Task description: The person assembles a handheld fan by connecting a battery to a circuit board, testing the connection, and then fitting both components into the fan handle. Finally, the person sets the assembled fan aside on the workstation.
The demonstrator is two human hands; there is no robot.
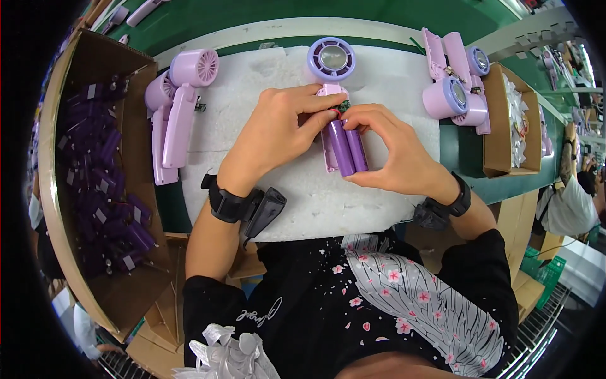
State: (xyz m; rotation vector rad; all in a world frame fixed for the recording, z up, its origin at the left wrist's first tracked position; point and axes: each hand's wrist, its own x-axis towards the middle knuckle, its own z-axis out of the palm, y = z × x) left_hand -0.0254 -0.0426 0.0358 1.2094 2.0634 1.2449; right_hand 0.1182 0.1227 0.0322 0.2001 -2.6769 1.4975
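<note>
An opened pink handheld fan [331, 59] lies on the white foam mat, its round purple-rimmed head pointing away from me. Over its handle sits a pair of purple cylindrical batteries [344, 148], side by side and slightly tilted. My right hand [398, 151] grips the batteries, thumb at their near end and fingers at their far end. The fingers of my left hand [287, 123] press together at the small green circuit board [344, 106] in the handle, close to a red wire. What the left fingertips pinch, if anything, is hidden.
A cardboard box of purple batteries [104, 177] stands at the left. Assembled-looking pink fans [183, 114] lie beside it. More pink fans [451, 95], some opened, lie at the right next to a smaller cardboard box [499, 120] of small white parts. The white foam mat [252, 82] covers the green bench.
</note>
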